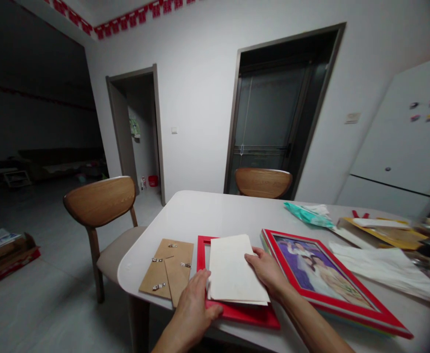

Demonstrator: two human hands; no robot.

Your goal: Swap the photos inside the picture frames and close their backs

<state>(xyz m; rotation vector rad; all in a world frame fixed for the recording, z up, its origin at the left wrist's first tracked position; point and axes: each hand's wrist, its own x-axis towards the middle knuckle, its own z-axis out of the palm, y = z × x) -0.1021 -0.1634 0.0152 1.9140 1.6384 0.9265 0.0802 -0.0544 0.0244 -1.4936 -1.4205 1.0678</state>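
A stack of blank off-white paper sheets lies over a red picture frame near the table's front edge, hiding most of its opening. My right hand grips the stack by its right edge. At the frame's lower left, my left hand closes around the red border, its fingertips against the left edge of the sheets. Just left of it lies a brown backing board with metal clips, partly covered by its loose stand flap.
To the right, a red-framed wedding photo rests on other frames. Beyond it lie a teal plastic wrapper, white wrapping and a yellow envelope. Wooden chairs stand at the left and far sides of the white table.
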